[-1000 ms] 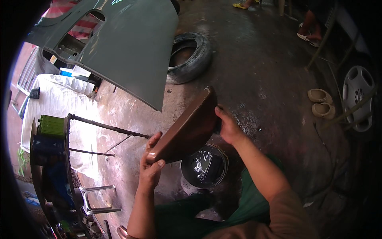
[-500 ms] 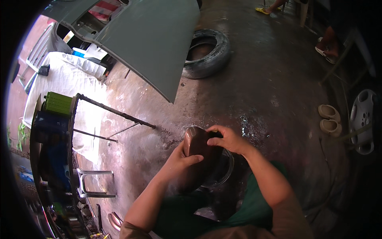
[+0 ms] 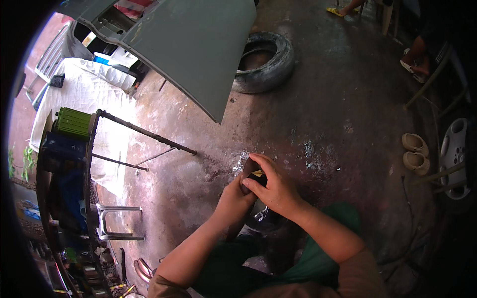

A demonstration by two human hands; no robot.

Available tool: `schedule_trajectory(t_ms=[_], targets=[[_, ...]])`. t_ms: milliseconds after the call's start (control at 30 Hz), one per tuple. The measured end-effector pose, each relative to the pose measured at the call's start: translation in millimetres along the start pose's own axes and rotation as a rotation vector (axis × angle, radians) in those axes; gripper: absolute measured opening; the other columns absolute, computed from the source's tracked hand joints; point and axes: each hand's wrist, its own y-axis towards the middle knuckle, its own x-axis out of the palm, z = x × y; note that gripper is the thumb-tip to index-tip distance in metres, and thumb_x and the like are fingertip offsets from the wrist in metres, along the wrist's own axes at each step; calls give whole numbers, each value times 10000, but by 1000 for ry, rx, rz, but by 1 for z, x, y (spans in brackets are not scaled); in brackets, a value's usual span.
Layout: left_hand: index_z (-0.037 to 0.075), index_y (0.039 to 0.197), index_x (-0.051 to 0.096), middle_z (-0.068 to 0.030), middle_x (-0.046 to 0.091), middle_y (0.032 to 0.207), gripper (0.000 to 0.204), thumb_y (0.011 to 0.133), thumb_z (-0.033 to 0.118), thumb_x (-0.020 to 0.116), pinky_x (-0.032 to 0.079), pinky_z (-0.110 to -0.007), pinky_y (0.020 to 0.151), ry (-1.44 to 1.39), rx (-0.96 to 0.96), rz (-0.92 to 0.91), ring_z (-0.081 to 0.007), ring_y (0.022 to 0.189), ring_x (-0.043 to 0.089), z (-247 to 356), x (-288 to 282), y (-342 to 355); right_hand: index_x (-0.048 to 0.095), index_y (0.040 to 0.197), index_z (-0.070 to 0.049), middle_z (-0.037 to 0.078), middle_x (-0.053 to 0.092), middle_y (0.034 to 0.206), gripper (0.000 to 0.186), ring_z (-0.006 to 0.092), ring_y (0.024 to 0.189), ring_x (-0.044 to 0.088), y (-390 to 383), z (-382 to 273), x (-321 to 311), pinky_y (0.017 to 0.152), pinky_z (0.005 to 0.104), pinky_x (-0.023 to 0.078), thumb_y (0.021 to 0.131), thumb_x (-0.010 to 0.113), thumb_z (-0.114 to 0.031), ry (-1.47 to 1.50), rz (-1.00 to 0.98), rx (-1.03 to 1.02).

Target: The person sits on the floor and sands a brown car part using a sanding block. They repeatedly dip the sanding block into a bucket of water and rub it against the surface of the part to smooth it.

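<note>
A smooth brown shell-like part [image 3: 250,168], with rounded edges, is tilted between my hands above my lap. My left hand [image 3: 233,197] is closed round its near side. My right hand [image 3: 276,191] grips its far end, index finger over the top and thumb across the edge. A small dark patch with a yellow edge [image 3: 258,174] shows between the right thumb and fingers; its kind cannot be made out. Below my hands, between my green-clad legs, is a round basin [image 3: 260,214] with bright reflections in it, largely hidden by my right hand and wrist.
A grey panel [image 3: 194,59] juts in from above, beside a tire [image 3: 266,64]. On the left stand a metal-legged table [image 3: 149,131] and a stool [image 3: 119,233]. Clogs [image 3: 415,154] and a grey stool [image 3: 453,159] lie right. Other people's feet [image 3: 415,64] show at the upper right.
The brown part has been turned and tilted, so its broad face no longer shows. My right hand has moved left and now covers more of it, close against my left hand.
</note>
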Motion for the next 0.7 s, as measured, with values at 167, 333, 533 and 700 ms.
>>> schedule_trajectory(t_ms=[167,333,533,700], targets=[[0,1220,586,-230,693,975,416,849,150,702,522,-383,839,199,-2,46,-249,946,710,11,3,-8,611,1210,-51,189,698,1094,350,353,993,697,6,2,4,819,405,553,938,717,-245,-98,65,132],[5,1197,589,-236,693,938,399,834,126,703,520,-400,811,184,40,59,-338,922,713,9,3,-10,617,1159,-57,201,698,1047,315,379,957,691,5,-4,5,798,421,548,968,672,-302,-109,73,100],[1,1149,596,-230,675,890,352,826,104,690,512,-392,796,236,-71,38,-303,864,695,28,4,-6,605,1139,-39,160,702,1039,290,279,920,699,7,16,5,772,367,544,977,676,-268,89,88,124],[4,1129,596,-214,673,865,333,828,107,693,505,-388,777,181,10,11,-287,829,683,29,1,-12,606,1150,-34,152,708,1055,297,284,966,686,12,7,-4,850,353,528,978,675,-266,272,-29,324]])
